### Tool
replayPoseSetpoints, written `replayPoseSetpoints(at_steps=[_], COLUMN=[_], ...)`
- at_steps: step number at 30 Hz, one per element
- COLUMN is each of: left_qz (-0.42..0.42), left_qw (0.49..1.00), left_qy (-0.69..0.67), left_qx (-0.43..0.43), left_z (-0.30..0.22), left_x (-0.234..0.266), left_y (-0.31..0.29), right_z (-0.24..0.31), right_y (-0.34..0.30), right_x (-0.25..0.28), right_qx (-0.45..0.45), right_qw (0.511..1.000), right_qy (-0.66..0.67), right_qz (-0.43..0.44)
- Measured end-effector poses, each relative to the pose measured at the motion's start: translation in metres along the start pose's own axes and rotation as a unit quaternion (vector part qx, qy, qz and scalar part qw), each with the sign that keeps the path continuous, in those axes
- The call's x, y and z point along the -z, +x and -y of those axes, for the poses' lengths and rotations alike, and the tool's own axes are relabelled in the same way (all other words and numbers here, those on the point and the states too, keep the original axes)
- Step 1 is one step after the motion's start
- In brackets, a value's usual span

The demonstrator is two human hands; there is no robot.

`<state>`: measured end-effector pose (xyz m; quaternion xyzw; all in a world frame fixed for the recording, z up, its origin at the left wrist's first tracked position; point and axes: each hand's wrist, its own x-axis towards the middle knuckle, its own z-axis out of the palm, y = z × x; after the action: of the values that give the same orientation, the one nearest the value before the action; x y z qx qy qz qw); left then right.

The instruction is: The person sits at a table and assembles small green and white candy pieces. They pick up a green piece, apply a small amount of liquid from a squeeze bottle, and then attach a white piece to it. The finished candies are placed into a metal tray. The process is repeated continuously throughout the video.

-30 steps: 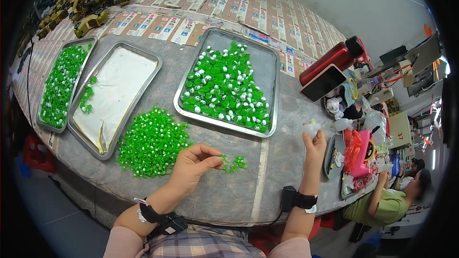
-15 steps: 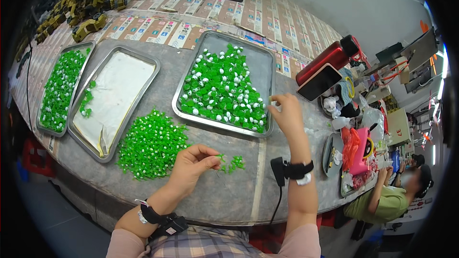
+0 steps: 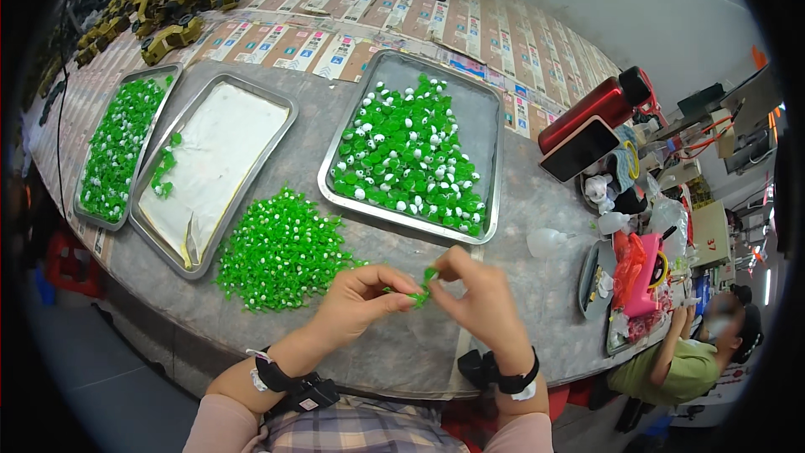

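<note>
Near the table's front, my left hand (image 3: 362, 304) is closed in a pinch on a small green plastic piece. My right hand (image 3: 481, 295) meets it fingertip to fingertip, pinching another small green piece (image 3: 431, 274). The two pieces are close together, perhaps touching; the fingers partly cover them. Beside my left hand lies a heap of small green pieces with pale tips (image 3: 281, 252). Beyond both hands, a large metal tray (image 3: 402, 219) holds green pieces with round white parts (image 3: 411, 151).
Left of the heap stands a paper-lined tray (image 3: 226, 143) with a few green pieces, beside a fuller narrow tray (image 3: 124, 151). Yellow toy vehicles (image 3: 172, 38) pile up at the far left. A red bottle (image 3: 591, 113) and phone (image 3: 580, 149) lie right; a co-worker (image 3: 683, 361) sits beyond.
My right hand has come from the large tray's right edge to my left fingertips, now with a green piece in it. My left hand has shifted slightly right. The view has shifted a little.
</note>
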<state>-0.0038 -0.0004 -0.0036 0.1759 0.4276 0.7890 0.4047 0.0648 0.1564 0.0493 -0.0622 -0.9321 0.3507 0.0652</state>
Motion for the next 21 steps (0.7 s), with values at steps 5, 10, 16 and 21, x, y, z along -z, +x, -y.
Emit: replayPoseSetpoints(at_steps=[5,10,16,21], left_qz=[-0.008,-0.029,-0.045,-0.071], left_qw=[0.999,0.998,0.992,0.989], left_qy=[0.051,-0.039,-0.103,-0.115], left_qx=[0.011,0.042,0.062,0.061], left_z=[0.004,-0.002,-0.002,0.001], left_x=[0.001,0.001,0.003,0.004], left_y=[0.000,0.001,0.001,0.003], right_z=[0.004,-0.014,-0.017,-0.012], right_y=[-0.007,-0.015,-0.017,-0.017], right_x=[-0.012,-0.021,-0.032,-0.035], right_qx=[-0.031,-0.106,-0.143,-0.133], right_qw=[0.991,0.900,0.827,0.822], right_qy=[0.127,0.421,0.543,0.549], right_qz=[0.021,0.023,0.013,-0.074])
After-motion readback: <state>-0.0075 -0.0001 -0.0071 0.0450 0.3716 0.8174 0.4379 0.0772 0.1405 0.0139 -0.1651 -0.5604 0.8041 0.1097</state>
